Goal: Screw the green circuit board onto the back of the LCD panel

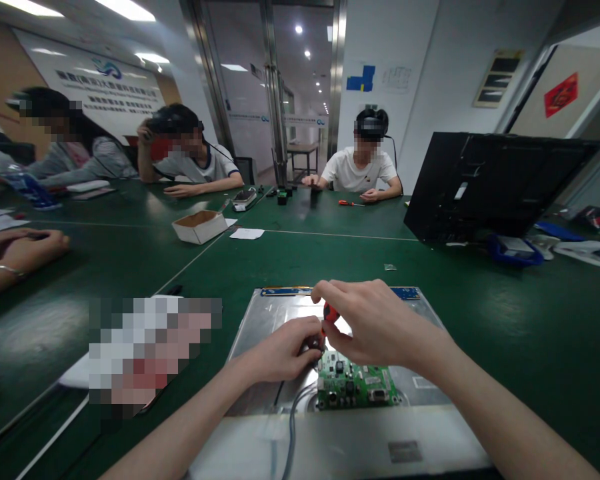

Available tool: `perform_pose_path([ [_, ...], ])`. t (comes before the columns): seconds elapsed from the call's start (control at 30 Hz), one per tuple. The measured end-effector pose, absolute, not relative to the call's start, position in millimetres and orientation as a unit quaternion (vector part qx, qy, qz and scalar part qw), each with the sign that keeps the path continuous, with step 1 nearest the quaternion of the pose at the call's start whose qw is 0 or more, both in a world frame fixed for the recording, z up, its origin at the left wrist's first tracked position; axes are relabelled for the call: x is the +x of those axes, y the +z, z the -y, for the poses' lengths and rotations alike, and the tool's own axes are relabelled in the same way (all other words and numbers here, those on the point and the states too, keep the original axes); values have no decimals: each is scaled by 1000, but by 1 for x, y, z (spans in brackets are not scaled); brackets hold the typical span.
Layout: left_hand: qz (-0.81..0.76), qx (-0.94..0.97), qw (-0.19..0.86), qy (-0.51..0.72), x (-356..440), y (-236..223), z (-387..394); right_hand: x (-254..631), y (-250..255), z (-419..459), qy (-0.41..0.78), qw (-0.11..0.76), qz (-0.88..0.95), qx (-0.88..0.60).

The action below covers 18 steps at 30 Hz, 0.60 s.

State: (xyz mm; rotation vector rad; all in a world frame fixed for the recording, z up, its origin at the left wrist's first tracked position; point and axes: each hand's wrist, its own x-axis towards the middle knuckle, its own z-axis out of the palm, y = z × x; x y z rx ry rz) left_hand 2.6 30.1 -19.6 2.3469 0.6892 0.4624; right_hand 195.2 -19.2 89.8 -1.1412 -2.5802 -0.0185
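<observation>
A metal-backed display panel (245,340) lies in front of me on the green table, with a green circuit board (357,387) on it. My right hand (375,320) is closed around the red and black handle of a screwdriver (331,312), held upright above the board's far left corner. Just left of it, my left hand (290,347) pinches its fingers low by the same corner; what they hold is hidden. A grey cable (293,427) runs from the board's left side toward me. Along the panel's far edge sits a blue circuit strip (287,291).
A white open box (200,227) stands beyond the panel. To the right is a large black monitor (490,187). A blurred phone-like item (155,353) lies at left. Several people sit around the table (525,320); another person's hands (30,253) rest at far left.
</observation>
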Motion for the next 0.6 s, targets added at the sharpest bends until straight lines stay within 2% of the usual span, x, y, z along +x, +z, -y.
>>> perform_pose_path([
  [0.6, -265, 890, 329, 174, 1, -23, -30, 195, 89, 16, -21, 150, 892, -426],
])
